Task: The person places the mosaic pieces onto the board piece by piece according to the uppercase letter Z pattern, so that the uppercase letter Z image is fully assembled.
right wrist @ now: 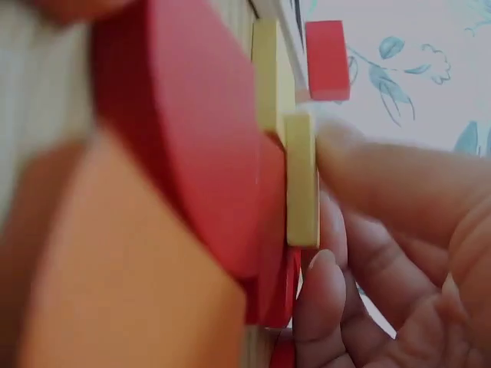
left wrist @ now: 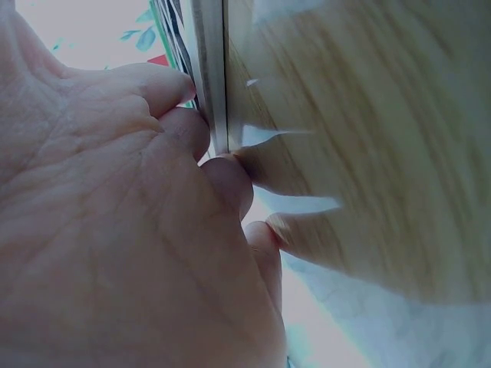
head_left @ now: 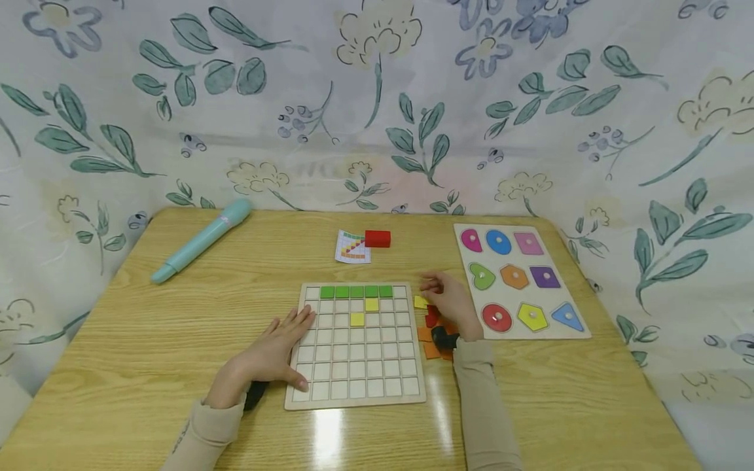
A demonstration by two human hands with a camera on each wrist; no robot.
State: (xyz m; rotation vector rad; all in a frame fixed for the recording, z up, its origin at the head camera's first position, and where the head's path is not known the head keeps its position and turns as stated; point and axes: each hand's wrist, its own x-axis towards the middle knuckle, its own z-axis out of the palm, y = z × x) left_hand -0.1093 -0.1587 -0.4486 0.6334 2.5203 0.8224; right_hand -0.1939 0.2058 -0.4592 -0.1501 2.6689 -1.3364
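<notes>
A square wooden grid board [head_left: 340,353] lies in front of me. Green tiles [head_left: 357,292] fill part of its top row, and yellow tiles [head_left: 357,319] sit on a diagonal below them. My left hand [head_left: 272,353] rests spread over the board's left edge, thumb at the lower corner; in the left wrist view its fingertips meet the board's side. Right of the board, my right hand [head_left: 450,304] pinches a yellow tile [right wrist: 302,184] between thumb and fingers. Close to it lie another yellow tile [right wrist: 270,80], red tiles [right wrist: 192,130] and orange tiles [right wrist: 130,276], partly hidden under the hand and wrist.
Behind the board are a small pattern card [head_left: 352,252] and a red block [head_left: 377,239]. A shape puzzle board [head_left: 512,304] with colored knobbed pieces lies at the right. A turquoise stick-shaped object [head_left: 203,242] lies far left. Floral cloth [head_left: 365,144] hangs behind the table.
</notes>
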